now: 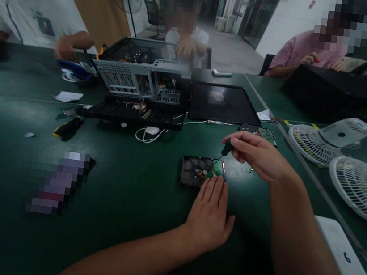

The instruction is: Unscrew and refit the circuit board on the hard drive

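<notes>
A black hard drive [195, 171] lies flat on the green table [121, 201], with a small green circuit board [215, 169] at its right end. My left hand [209, 213] rests palm down, fingers stretched out, fingertips pressing on the drive's near right corner by the board. My right hand [258, 155] is closed around a small dark-handled screwdriver [226, 149], whose tip points down at the circuit board.
An opened computer case [140, 75] and a black side panel [223, 103] lie behind. Another green circuit board [265, 134] sits beside the panel. Two white fans [335, 139] stand at right. A yellow-black tool [67, 126] lies at left. Three other people sit at the far side.
</notes>
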The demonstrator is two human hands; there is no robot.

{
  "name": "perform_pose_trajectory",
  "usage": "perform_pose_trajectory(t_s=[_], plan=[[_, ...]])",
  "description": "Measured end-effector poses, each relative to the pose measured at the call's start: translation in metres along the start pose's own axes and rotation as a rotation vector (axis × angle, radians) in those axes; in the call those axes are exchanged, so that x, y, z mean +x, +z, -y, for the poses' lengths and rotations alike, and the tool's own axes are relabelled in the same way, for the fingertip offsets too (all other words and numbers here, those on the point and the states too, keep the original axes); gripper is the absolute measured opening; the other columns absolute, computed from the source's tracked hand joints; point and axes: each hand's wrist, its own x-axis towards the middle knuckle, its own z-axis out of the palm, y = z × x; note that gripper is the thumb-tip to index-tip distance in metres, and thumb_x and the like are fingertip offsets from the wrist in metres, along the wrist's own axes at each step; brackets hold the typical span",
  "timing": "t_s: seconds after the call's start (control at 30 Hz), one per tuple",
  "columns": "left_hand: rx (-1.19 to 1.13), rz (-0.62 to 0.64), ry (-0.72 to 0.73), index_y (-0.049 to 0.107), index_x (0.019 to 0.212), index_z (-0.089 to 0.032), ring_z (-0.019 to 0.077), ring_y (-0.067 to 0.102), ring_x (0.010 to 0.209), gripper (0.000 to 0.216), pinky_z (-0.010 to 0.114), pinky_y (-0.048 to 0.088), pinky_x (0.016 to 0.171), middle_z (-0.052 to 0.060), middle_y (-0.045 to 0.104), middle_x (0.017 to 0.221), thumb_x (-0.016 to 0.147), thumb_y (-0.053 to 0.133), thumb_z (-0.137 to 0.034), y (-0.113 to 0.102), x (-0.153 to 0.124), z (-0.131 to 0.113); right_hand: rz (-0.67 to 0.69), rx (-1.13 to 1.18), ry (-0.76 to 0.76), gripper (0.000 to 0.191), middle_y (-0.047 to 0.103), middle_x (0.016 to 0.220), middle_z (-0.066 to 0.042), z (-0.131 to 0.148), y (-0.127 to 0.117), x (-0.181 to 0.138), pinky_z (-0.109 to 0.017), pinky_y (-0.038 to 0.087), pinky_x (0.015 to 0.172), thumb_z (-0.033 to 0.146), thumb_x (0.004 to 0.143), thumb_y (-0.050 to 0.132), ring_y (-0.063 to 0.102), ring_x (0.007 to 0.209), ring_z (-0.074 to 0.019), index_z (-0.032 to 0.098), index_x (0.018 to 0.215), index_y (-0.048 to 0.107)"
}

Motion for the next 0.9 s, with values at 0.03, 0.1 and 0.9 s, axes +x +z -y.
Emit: perform_pose_trajectory(t_s=[0.03, 0.1, 0.9], plan=[[0.002, 0.000, 0.000, 0.032, 0.161, -0.001, 0.0399, 0.026, 0.161, 0.079, 0.058, 0.029, 0.131, 0.026, 0.031, 0.171, 0.101, 0.050, -0.048, 0.000, 0.000, 0.000, -0.015, -0.035, -0.016, 0.025, 0.072, 0.099, -0.005, 0.000, -0.001, 0.000, -0.028, 0.039, 0.056, 0.042, 0.086, 0.084, 0.050, 0.066, -0.0100, 0.021, 0.097, 0.077], [0.004, -0.001, -0.002, 0.032, 0.162, -0.001, 0.0399, 0.026, 0.161, 0.079, 0.058, 0.028, 0.131, 0.026, 0.031, 0.172, 0.101, 0.051, -0.048, 0.000, 0.000, 0.000, -0.035, -0.071, -0.031, 0.025, 0.072, 0.096, -0.005, -0.001, -0.002, 0.001, -0.028, 0.039, 0.057, 0.040, 0.081, 0.087, 0.049, 0.066, -0.0103, 0.020, 0.091, 0.076], [-0.011, 0.012, -0.002, 0.034, 0.161, -0.001, 0.0395, 0.027, 0.161, 0.079, 0.057, 0.028, 0.132, 0.025, 0.032, 0.171, 0.101, 0.052, -0.048, 0.000, 0.001, 0.000, 0.030, 0.082, 0.036, 0.031, 0.074, 0.108, -0.006, -0.003, 0.004, 0.002, -0.027, 0.045, 0.058, 0.045, 0.090, 0.080, 0.057, 0.069, -0.0112, 0.024, 0.113, 0.078]])
